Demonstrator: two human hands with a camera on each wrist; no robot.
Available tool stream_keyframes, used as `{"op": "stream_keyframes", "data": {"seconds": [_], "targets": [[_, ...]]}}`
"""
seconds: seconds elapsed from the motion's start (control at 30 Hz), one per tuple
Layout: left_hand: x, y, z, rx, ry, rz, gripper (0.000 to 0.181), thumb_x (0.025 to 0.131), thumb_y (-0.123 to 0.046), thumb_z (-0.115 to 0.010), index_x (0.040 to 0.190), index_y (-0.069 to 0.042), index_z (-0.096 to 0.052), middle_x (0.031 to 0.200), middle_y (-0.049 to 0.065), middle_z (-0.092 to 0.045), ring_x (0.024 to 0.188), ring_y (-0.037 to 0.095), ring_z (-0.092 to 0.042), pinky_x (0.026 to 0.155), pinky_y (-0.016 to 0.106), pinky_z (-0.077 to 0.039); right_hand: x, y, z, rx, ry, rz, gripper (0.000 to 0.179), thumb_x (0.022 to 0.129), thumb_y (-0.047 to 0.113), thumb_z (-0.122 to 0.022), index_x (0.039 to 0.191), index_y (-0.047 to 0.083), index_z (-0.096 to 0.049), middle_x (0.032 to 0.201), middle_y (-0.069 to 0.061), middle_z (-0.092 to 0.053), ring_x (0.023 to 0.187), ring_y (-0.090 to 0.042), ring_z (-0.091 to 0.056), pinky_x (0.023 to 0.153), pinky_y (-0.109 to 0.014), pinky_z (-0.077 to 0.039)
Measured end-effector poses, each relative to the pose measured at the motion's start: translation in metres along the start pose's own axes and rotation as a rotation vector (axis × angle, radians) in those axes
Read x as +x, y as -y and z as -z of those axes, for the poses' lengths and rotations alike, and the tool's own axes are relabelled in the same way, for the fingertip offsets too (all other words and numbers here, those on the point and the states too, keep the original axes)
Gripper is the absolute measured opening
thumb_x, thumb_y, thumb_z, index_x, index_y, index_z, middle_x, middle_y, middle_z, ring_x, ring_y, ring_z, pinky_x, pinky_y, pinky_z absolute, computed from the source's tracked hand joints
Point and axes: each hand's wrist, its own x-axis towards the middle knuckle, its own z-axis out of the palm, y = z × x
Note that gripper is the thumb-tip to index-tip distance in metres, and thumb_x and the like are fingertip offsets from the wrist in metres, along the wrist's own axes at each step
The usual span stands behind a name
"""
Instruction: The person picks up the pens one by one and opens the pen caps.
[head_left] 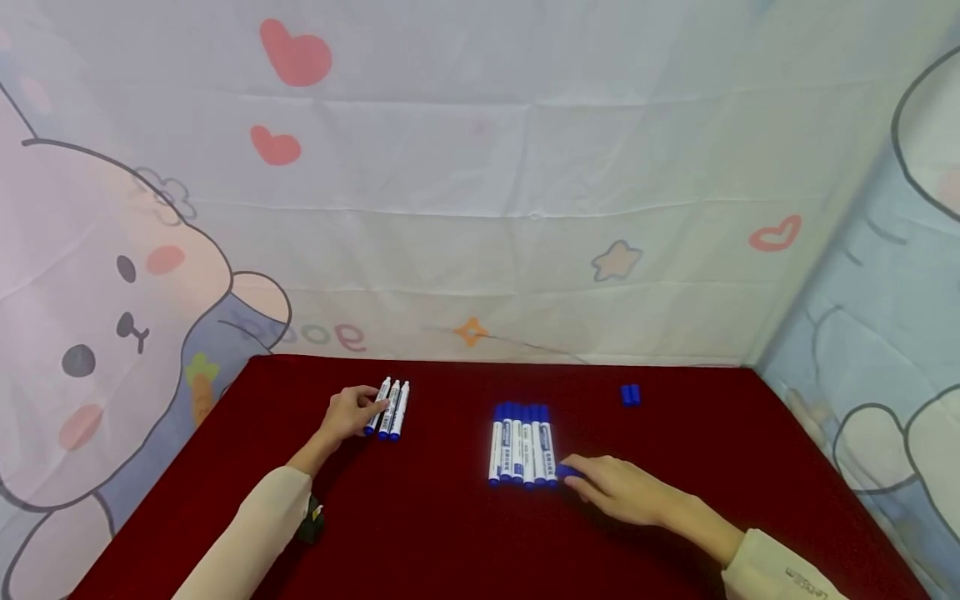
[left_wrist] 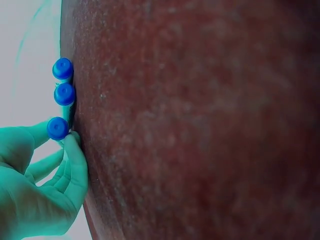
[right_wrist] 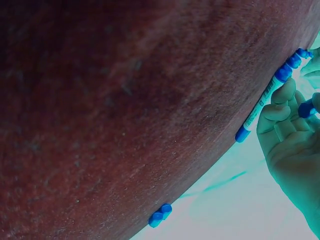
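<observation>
Three markers with no caps on lie side by side at the left in the head view, narrow white tips pointing away and blue ends toward me. My left hand (head_left: 351, 412) pinches the leftmost marker (left_wrist: 58, 128) between thumb and fingers; the middle marker (head_left: 390, 412) and right marker (head_left: 401, 412) lie beside it. Near the centre is a row of several blue-capped white markers (head_left: 517, 446), caps away from me. Just right of this row, my right hand (head_left: 622, 490) pinches a loose blue cap (head_left: 567, 471), which also shows in the right wrist view.
Two more blue caps (head_left: 631, 395) lie together at the back right of the dark red tabletop (head_left: 450, 542). Behind the table hangs a pale printed cloth (head_left: 525, 167), with cloth along both sides too. A small dark device (head_left: 311, 521) shows at my left wrist.
</observation>
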Motion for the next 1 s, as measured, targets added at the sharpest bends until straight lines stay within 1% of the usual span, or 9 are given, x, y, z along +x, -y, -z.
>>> {"op": "stream_keyframes", "data": {"seconds": [0.27, 0.37, 0.5, 0.57, 0.63, 0.77, 0.87, 0.93, 1.0], "targets": [[-0.001, -0.005, 0.0, 0.045, 0.003, 0.029, 0.043, 0.098, -0.023, -0.068, 0.126, 0.009, -0.064, 0.101, 0.024, -0.071, 0.061, 0.013, -0.061, 0.051, 0.026, -0.054, -0.001, 0.001, 0.0, 0.006, 0.006, -0.022, 0.032, 0.111, 0.032, -0.043, 0.13, 0.014, -0.061, 0.082, 0.014, -0.063, 0.074, 0.006, -0.056, 0.069, -0.02, -0.051], [-0.001, -0.006, 0.0, 0.093, 0.002, 0.051, 0.044, 0.098, -0.026, -0.068, 0.126, 0.006, -0.065, 0.101, 0.022, -0.071, 0.063, 0.013, -0.059, 0.052, 0.024, -0.05, -0.001, 0.002, 0.0, 0.006, 0.014, -0.029, 0.031, 0.111, 0.032, -0.043, 0.129, 0.014, -0.061, 0.082, 0.015, -0.062, 0.074, 0.006, -0.056, 0.069, -0.02, -0.051], [-0.001, -0.009, -0.001, 0.166, -0.003, 0.076, 0.044, 0.098, -0.03, -0.068, 0.125, 0.004, -0.066, 0.101, 0.019, -0.072, 0.068, 0.016, -0.059, 0.056, 0.025, -0.045, -0.001, 0.004, 0.001, 0.01, 0.022, -0.041, 0.031, 0.111, 0.033, -0.044, 0.129, 0.015, -0.061, 0.082, 0.016, -0.061, 0.074, 0.005, -0.056, 0.069, -0.02, -0.05], [-0.001, -0.011, -0.003, 0.184, 0.0, 0.074, 0.044, 0.098, -0.03, -0.067, 0.125, 0.005, -0.066, 0.102, 0.02, -0.072, 0.072, 0.018, -0.061, 0.058, 0.026, -0.044, -0.003, 0.004, 0.002, 0.012, 0.024, -0.042, 0.031, 0.111, 0.033, -0.044, 0.129, 0.015, -0.061, 0.082, 0.016, -0.061, 0.074, 0.005, -0.056, 0.069, -0.02, -0.05], [-0.001, -0.013, -0.004, 0.184, 0.0, 0.074, 0.043, 0.098, -0.03, -0.066, 0.125, 0.005, -0.066, 0.103, 0.02, -0.072, 0.075, 0.019, -0.062, 0.059, 0.026, -0.045, -0.005, 0.005, 0.003, 0.015, 0.025, -0.043, 0.03, 0.111, 0.033, -0.044, 0.129, 0.016, -0.061, 0.082, 0.016, -0.061, 0.074, 0.006, -0.055, 0.069, -0.02, -0.05], [0.001, -0.016, -0.005, 0.177, -0.018, 0.058, 0.041, 0.1, -0.029, -0.063, 0.124, 0.004, -0.066, 0.108, 0.022, -0.072, 0.075, 0.02, -0.063, 0.058, 0.027, -0.046, -0.006, 0.003, 0.004, 0.001, 0.022, -0.028, 0.03, 0.11, 0.032, -0.045, 0.128, 0.016, -0.061, 0.082, 0.016, -0.06, 0.073, 0.005, -0.055, 0.068, -0.019, -0.05], [0.0, -0.018, -0.002, 0.179, -0.06, 0.036, 0.038, 0.1, -0.029, -0.063, 0.121, 0.003, -0.067, 0.107, 0.021, -0.072, 0.074, 0.022, -0.063, 0.057, 0.028, -0.046, -0.005, 0.002, 0.003, -0.031, 0.004, 0.002, 0.03, 0.11, 0.031, -0.045, 0.128, 0.015, -0.063, 0.093, 0.013, -0.067, 0.084, 0.002, -0.062, 0.074, -0.022, -0.055], [-0.002, -0.017, 0.001, 0.186, -0.086, 0.008, 0.036, 0.1, -0.028, -0.063, 0.119, 0.003, -0.068, 0.105, 0.021, -0.073, 0.076, 0.024, -0.063, 0.058, 0.031, -0.046, -0.003, 0.002, 0.001, -0.049, -0.007, 0.016, 0.03, 0.11, 0.031, -0.045, 0.128, 0.015, -0.063, 0.104, 0.01, -0.071, 0.095, -0.002, -0.067, 0.082, -0.026, -0.058], [-0.006, -0.016, 0.006, 0.193, -0.113, -0.011, 0.033, 0.099, -0.025, -0.063, 0.117, 0.003, -0.069, 0.101, 0.02, -0.073, 0.077, 0.025, -0.064, 0.059, 0.032, -0.046, 0.0, 0.003, -0.002, -0.068, -0.02, 0.038, 0.031, 0.11, 0.031, -0.045, 0.129, 0.014, -0.064, 0.116, 0.007, -0.072, 0.107, -0.008, -0.069, 0.09, -0.031, -0.058]]}}
